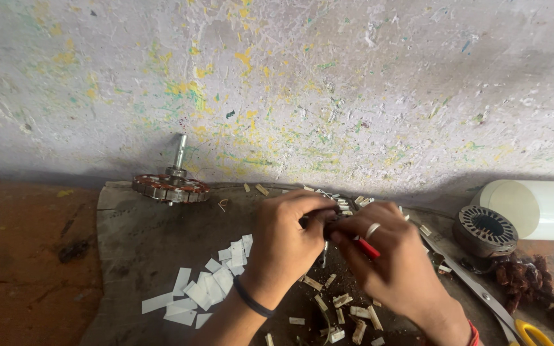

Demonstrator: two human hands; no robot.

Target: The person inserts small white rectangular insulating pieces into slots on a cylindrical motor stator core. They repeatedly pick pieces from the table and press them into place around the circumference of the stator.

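Both hands, left hand [283,240] and right hand [386,259], pinched together on a small dark part [328,224], red-handled tool [368,248] in right.

No packages, labels, signs or screens in your view. Nothing w/ print on the bench or wall, just bare work stuff around your hands.

Small dark part [320,221] pinched between the fingertips of left hand [285,240] and right hand [389,256], held above the desk, mostly hidden by the fingers. Red-handled tool [368,248] lies under the right hand's fingers, slanting down-right, only its red section showing.
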